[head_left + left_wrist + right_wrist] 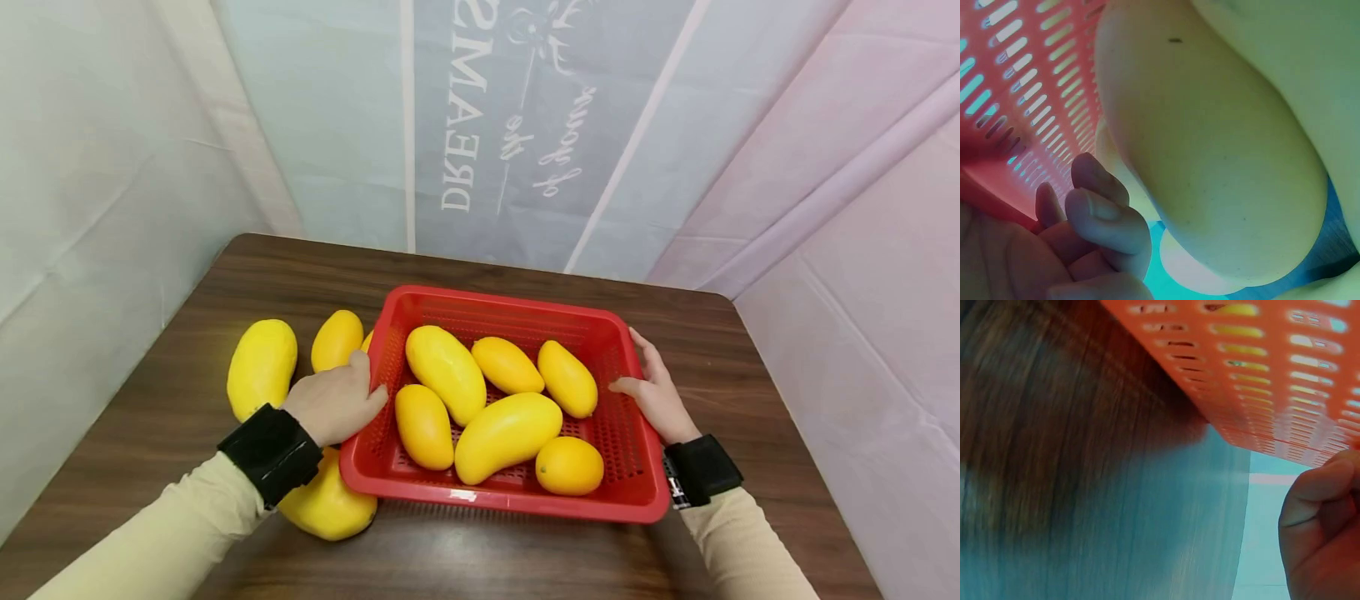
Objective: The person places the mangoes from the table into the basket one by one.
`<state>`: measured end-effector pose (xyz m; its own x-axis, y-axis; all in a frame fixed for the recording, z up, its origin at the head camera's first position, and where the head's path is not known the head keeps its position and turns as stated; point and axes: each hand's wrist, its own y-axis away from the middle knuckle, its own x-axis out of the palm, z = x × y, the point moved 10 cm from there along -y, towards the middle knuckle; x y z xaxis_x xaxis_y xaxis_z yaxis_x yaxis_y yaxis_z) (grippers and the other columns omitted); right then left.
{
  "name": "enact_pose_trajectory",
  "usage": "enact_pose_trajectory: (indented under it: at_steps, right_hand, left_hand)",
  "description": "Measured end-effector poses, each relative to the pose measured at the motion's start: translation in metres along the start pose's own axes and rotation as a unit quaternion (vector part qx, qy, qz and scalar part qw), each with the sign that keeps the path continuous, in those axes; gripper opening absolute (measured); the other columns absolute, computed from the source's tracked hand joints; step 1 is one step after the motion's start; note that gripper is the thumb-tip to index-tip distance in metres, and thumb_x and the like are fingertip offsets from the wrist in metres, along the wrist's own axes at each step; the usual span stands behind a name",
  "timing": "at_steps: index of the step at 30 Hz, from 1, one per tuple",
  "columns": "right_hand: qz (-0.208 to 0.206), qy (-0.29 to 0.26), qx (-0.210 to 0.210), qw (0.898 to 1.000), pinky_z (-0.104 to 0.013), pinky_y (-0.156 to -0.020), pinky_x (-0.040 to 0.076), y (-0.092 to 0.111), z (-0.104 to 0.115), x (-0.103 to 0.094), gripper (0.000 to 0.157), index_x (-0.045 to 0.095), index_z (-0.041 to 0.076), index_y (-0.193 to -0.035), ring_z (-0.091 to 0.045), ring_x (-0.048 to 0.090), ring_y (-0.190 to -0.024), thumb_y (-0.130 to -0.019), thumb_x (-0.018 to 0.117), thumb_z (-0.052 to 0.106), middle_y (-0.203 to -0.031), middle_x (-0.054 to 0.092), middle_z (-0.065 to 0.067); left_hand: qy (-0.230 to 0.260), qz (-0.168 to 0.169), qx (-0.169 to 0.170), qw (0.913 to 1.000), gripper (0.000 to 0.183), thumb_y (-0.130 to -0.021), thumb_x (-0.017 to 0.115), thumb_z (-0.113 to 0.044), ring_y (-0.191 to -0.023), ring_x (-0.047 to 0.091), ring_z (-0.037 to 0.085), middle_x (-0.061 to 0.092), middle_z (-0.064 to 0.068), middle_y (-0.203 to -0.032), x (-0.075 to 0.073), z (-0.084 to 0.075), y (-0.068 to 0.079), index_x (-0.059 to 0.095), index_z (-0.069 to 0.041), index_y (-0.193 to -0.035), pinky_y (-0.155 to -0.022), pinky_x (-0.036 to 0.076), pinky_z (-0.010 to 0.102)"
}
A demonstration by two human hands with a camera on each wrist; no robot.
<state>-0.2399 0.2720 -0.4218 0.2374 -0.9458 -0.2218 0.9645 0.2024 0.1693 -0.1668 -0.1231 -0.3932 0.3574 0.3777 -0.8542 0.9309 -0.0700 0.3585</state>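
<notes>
A red slotted plastic basket (570,505) holds several mangoes, some large and yellow like the kidney-shaped mango (510,435), others smaller and more orange, like the one (570,467) at the near right corner. My left hand (333,407) grips the left rim, thumb over the top edge and fingers outside. In the left wrist view its curled fingers (1110,219) are close to the basket wall (1041,87) and a big mango (1210,150). At the opposite side my right hand (662,400) holds the right rim, its thumb inside. Slotted basket wall (1247,387) rises above the tabletop in the right wrist view.
More mangoes lie on the brown wooden table (450,567) left of the basket: a large yellow one (262,367), a smaller orange one (337,340) and another (330,504) partly under my left wrist. Printed fabric (337,125) hangs behind the table, with pale sheets at both sides.
</notes>
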Motion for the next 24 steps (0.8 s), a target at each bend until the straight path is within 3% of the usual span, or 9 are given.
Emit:
enact_pose_trajectory:
  at_steps: [4, 7, 12, 18, 21, 24]
  right_hand:
    - [-0.005, -0.001, 0.003, 1.000, -0.032, -0.079, 0.059, 0.001, -0.001, -0.002, 0.084, 0.004, 0.011, -0.163, -0.009, 0.065, -0.101, -0.094, 0.052, 0.003, -0.150, 0.037, -0.031]
    - [-0.004, -0.001, 0.003, 1.000, -0.034, -0.080, 0.059, 0.001, 0.000, -0.002, 0.084, 0.005, 0.011, -0.163, -0.011, 0.064, -0.103, -0.094, 0.053, 0.003, -0.151, 0.035, -0.031]
    - [-0.003, -0.005, 0.003, 1.000, -0.035, -0.080, 0.059, 0.002, 0.000, -0.001, 0.085, 0.005, 0.012, -0.163, -0.013, 0.065, -0.104, -0.095, 0.053, 0.004, -0.151, 0.036, -0.031]
    - [-0.009, -0.012, 0.003, 1.000, -0.035, -0.079, 0.059, 0.004, -0.001, -0.002, 0.084, 0.006, 0.012, -0.163, -0.012, 0.067, -0.102, -0.095, 0.053, 0.004, -0.149, 0.039, -0.034]
    - [-0.009, -0.013, 0.002, 1.000, -0.035, -0.079, 0.059, 0.004, -0.001, -0.002, 0.084, 0.006, 0.013, -0.163, -0.012, 0.067, -0.102, -0.095, 0.054, 0.005, -0.149, 0.039, -0.033]
    - [-0.009, -0.016, 0.001, 1.000, -0.035, -0.079, 0.059, 0.003, -0.001, -0.001, 0.083, 0.007, 0.013, -0.163, -0.012, 0.066, -0.102, -0.095, 0.054, 0.005, -0.149, 0.039, -0.032]
  left_hand:
    - [0.002, 0.001, 0.015, 0.9999, 0.050, -0.097, 0.049, -0.044, -0.047, 0.057, 0.018, 0.058, 0.006, -0.067, -0.003, -0.004, 0.001, 0.044, 0.002, -0.116, -0.051, 0.050, 0.034]
    - [0.003, 0.005, 0.026, 0.9997, 0.062, -0.094, 0.046, -0.057, -0.048, 0.058, 0.016, 0.059, 0.004, -0.066, -0.008, -0.005, 0.003, 0.048, 0.001, -0.114, -0.053, 0.050, 0.034]
    - [-0.009, -0.013, 0.033, 0.9993, 0.080, -0.090, 0.037, -0.071, -0.057, 0.057, 0.018, 0.058, 0.005, -0.070, -0.029, 0.000, 0.004, 0.056, 0.002, -0.113, -0.057, 0.049, 0.036]
    - [-0.041, -0.058, 0.012, 0.9974, 0.083, -0.092, 0.047, -0.063, -0.069, 0.059, 0.025, 0.067, 0.015, -0.087, -0.061, 0.024, 0.003, 0.054, 0.012, -0.127, -0.066, 0.055, 0.046]
    - [-0.055, -0.091, -0.009, 0.9943, 0.082, -0.091, 0.050, -0.060, -0.084, 0.063, 0.037, 0.068, 0.029, -0.106, -0.075, 0.042, 0.003, 0.053, 0.014, -0.127, -0.074, 0.055, 0.057]
    - [-0.068, -0.124, -0.041, 0.9890, 0.089, -0.089, 0.051, -0.063, -0.098, 0.057, 0.050, 0.059, 0.039, -0.118, -0.085, 0.065, 0.004, 0.051, 0.017, -0.128, -0.079, 0.050, 0.066]
